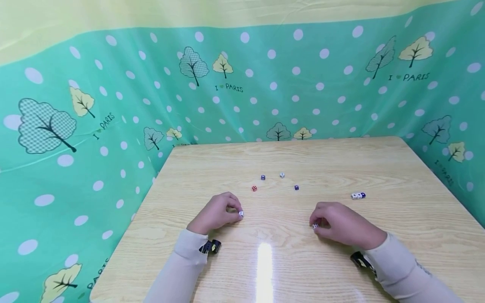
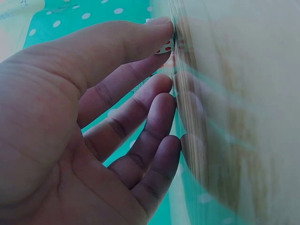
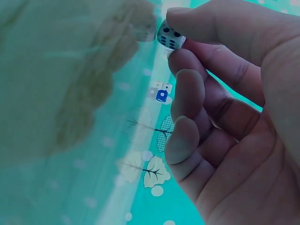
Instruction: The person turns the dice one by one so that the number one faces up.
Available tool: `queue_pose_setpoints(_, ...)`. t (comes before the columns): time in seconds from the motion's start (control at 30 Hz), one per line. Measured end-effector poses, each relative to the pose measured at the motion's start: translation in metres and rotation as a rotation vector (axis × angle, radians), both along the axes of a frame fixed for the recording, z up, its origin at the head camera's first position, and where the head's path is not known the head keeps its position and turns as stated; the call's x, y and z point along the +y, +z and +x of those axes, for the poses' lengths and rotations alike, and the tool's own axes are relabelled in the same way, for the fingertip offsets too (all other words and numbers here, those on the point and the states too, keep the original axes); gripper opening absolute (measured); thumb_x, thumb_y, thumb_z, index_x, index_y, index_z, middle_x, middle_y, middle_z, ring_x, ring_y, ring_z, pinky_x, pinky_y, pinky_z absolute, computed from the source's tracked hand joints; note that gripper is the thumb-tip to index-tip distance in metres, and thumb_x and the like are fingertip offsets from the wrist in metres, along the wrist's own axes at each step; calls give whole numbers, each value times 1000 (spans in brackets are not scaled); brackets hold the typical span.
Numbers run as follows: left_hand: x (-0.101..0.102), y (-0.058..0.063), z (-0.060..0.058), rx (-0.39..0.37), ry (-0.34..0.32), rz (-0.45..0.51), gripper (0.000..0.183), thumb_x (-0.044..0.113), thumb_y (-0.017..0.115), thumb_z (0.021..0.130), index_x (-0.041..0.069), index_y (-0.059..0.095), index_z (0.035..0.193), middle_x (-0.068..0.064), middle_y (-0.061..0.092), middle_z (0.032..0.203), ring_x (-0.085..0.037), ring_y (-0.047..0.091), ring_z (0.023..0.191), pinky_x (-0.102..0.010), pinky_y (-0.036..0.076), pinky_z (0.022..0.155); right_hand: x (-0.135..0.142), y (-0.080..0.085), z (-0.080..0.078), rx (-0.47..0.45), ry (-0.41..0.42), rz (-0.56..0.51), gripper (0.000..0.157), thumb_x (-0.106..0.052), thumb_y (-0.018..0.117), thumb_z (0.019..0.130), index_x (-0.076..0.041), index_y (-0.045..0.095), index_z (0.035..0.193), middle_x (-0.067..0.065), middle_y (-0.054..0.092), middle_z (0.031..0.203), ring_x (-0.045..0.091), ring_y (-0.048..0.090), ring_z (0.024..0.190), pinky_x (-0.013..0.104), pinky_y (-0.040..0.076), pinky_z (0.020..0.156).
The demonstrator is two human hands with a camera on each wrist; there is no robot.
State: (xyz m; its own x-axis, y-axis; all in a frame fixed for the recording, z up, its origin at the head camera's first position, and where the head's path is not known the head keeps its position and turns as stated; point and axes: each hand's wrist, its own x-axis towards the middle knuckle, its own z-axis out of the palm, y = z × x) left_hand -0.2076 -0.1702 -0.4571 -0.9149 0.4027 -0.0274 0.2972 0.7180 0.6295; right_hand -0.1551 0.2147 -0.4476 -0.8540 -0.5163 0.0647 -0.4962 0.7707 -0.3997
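My left hand rests low at the table and pinches a white die between thumb and index finger. In the left wrist view red pips show on this die, partly hidden by the thumb. On the right, my right hand pinches another white die at its fingertips. Dark pips are visible on that die in the right wrist view. Beyond the hands lie a red die, a dark blue die, a white die and a second dark blue die, all apart.
Past the right hand, white dice and a blue die sit together in a short row. Everything lies on a light wooden table. A green dotted curtain hangs along its back and sides. Light glares off the table's front middle.
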Motion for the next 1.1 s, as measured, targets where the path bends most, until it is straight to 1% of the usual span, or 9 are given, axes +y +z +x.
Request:
queue_pose_setpoints(0.2, 0, 0, -1, 6, -5, 4, 11, 20, 86, 86, 27, 78, 83, 12, 66, 110, -14, 61, 102, -39, 53, 92, 3, 4, 0, -10, -5, -31, 17, -16, 83, 85, -30, 75, 92, -20, 65, 88, -1, 58, 79, 24, 55, 73)
queue_pose_setpoints(0.4, 0, -1, -1, 11, -11, 7, 10, 20, 86, 86, 27, 78, 84, 12, 66, 110, -14, 61, 103, -39, 53, 93, 7, 3, -1, 2, 1, -46, 19, -16, 82, 86, -31, 73, 91, -22, 66, 86, -3, 57, 77, 22, 54, 71)
queue_pose_setpoints(0.6, 0, -3, -1, 13, -5, 4, 11, 20, 86, 86, 27, 78, 84, 12, 66, 110, -14, 61, 104, -39, 53, 94, 9, 2, -3, -30, -2, -60, 19, -15, 81, 86, -31, 74, 91, -22, 67, 86, -3, 58, 77, 23, 54, 71)
queue_pose_setpoints(0.83, 0, -2, 0, -2, -6, 12, 10, 20, 86, 86, 26, 79, 86, 11, 66, 111, -15, 61, 104, -39, 52, 95, 10, 2, -3, -82, -2, -84, 17, -14, 82, 87, -29, 74, 92, -19, 67, 87, 0, 58, 76, 22, 53, 69)
queue_pose_setpoints(1.1, 0, -1, 0, -2, -3, 6, 9, 20, 86, 86, 26, 79, 86, 11, 66, 111, -15, 61, 104, -39, 52, 95, 10, 1, -3, -82, -2, -60, 19, -16, 84, 86, -30, 74, 91, -16, 62, 88, 5, 57, 77, 23, 52, 68)
